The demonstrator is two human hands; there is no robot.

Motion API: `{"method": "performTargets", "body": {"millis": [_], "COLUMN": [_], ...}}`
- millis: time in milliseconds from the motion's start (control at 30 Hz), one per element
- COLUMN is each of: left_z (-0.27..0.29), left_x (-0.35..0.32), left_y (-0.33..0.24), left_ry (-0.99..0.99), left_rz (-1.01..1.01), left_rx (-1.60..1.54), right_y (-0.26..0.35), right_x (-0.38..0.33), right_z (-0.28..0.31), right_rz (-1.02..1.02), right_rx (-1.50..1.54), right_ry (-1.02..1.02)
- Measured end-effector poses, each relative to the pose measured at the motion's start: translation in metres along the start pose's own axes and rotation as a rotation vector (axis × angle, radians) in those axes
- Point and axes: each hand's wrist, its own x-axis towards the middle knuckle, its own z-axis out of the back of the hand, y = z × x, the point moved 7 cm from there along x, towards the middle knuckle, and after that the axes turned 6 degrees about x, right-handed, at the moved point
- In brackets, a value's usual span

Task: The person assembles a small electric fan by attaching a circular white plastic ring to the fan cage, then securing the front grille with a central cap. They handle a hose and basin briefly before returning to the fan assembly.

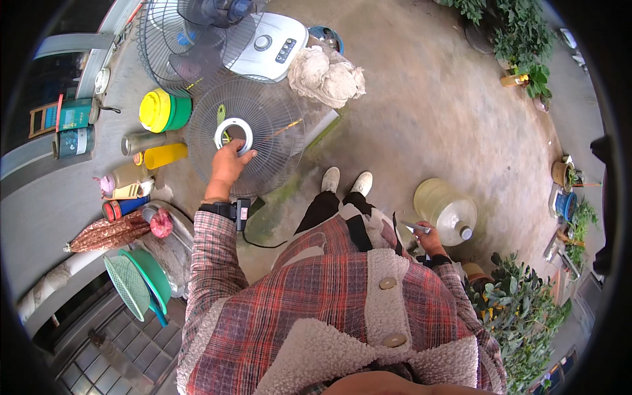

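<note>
My left hand (228,166) is closed on the white centre ring (245,125) of a round wire fan grille (276,141), its fingers hooked into the ring. Beyond the grille, at the top left, stands the electric fan (191,46) with its dark blades and wire cage. Its white base (266,46) carries a knob and buttons. Down at my right side, my right hand (431,242) grips a slim grey object (415,226), whose kind I cannot make out. A crumpled cream cloth (326,76) lies beside the fan base.
A large clear water jug (444,207) lies on the floor to my right. At the left are a yellow-and-green tub (164,110), a yellow cup (166,156), several bottles and green baskets (141,283). Potted plants (526,316) line the right side.
</note>
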Motion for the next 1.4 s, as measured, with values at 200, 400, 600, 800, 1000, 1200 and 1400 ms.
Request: {"method": "performTargets", "body": {"millis": [200,400,600,800,1000,1200,1400], "left_z": [-0.018,-0.035,-0.045,-0.02,0.012,-0.012,-0.025], "left_x": [0.05,0.083,0.096,0.08,0.033,-0.022,-0.075], "left_y": [-0.006,0.004,0.021,0.014,-0.098,-0.254,-0.38], "left_ry": [-0.026,-0.123,-0.013,-0.347,-0.291,0.218,0.298], "left_rz": [-0.019,-0.217,-0.298,-0.284,-0.651,-1.17,-1.493], "left_rx": [-0.088,-0.126,-0.347,-0.224,-0.279,-0.098,-0.179], "right_y": [0.032,0.036,0.033,0.057,0.088,0.191,0.295], "right_x": [0.003,-0.003,-0.02,-0.048,-0.065,-0.101,-0.152], "right_z": [-0.015,-0.02,-0.027,-0.037,-0.038,-0.036,-0.034], "right_rz": [0.021,0.149,0.172,0.189,0.278,0.518,0.765], "right_rx": [0.002,0.055,-0.063,-0.033,0.064,0.219,0.198], "right_ry": [-0.018,-0.099,-0.198,-0.278,-0.359,-0.288,-0.182]}}
